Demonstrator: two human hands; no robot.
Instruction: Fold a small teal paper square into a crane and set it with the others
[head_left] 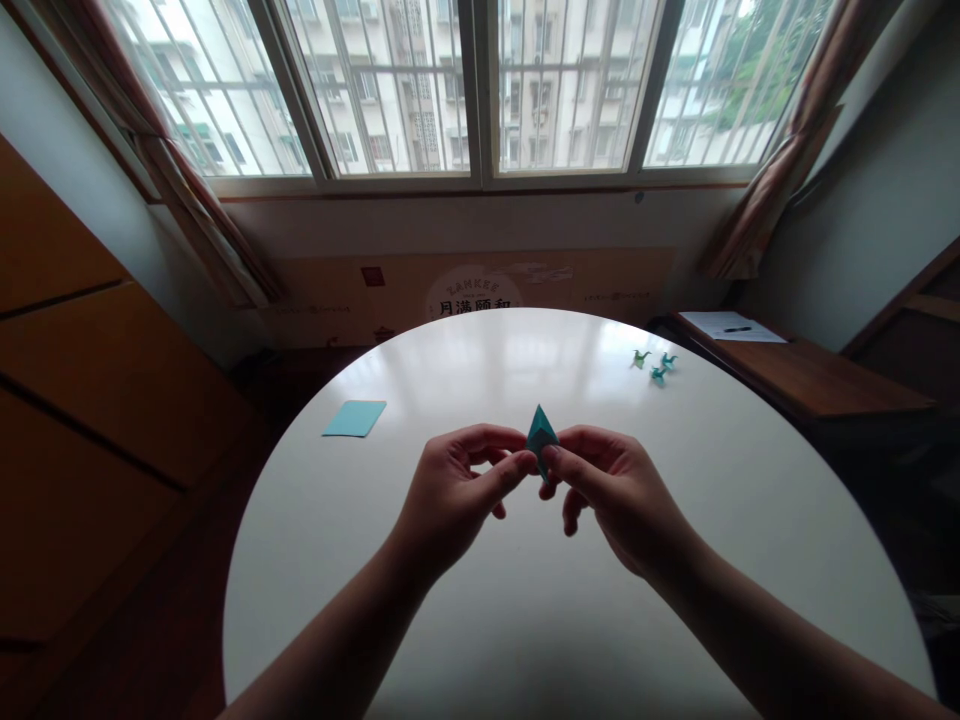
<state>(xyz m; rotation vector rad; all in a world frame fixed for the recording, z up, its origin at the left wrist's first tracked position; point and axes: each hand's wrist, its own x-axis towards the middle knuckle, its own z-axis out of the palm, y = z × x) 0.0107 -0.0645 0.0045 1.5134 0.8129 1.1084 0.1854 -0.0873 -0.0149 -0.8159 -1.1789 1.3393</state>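
A small folded piece of teal origami paper (540, 428), shaped like a narrow diamond, is held up over the middle of the table with one point upward. My left hand (469, 475) pinches its left edge between thumb and index finger. On the other side, my right hand (611, 475) grips it the same way, with the thumb across its lower front. The fingertips cover parts of the paper's sides, and its back cannot be seen.
The round white table (360, 560) fills the foreground. A stack of light-blue square paper (355, 419) lies at left. Three small folded paper cranes (658, 375) stand at the back right. Beyond the table's right edge, a brown wooden surface (825, 375) bears a white sheet (720, 322) and a pen (738, 329).
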